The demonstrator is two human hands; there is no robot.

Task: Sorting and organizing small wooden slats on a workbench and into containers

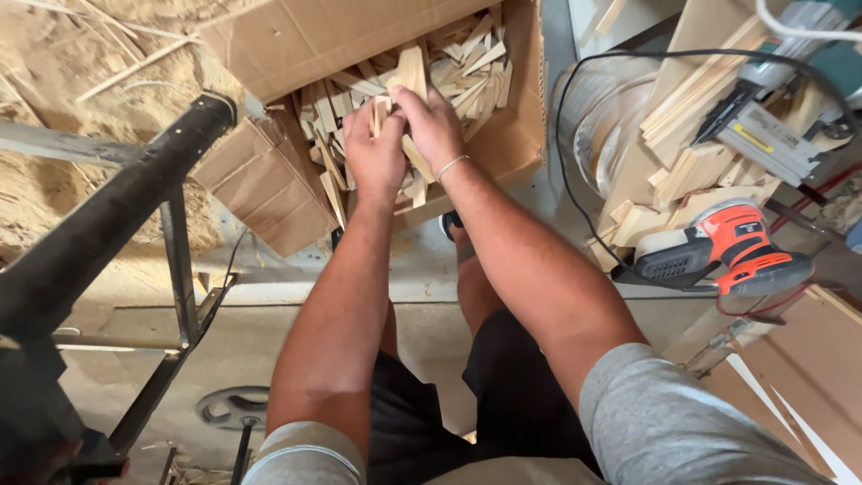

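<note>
An open cardboard box [516, 135] on the floor holds several pale wood offcuts [467, 72]. Both my hands reach into it. My left hand [373, 153] is closed around thin wood strips [381, 110] that stick up between its fingers. My right hand [429, 121], with a thin bracelet at the wrist, grips a longer flat wood piece [411, 72] that points up and away from me. The two hands touch each other over the pile.
A black metal frame [117, 216] slants across the left, with sawdust [63, 63] behind it. At right lie an orange and black electric sander [732, 247], a nail gun [763, 135], a black cable [566, 162] and stacked wood pieces [691, 171].
</note>
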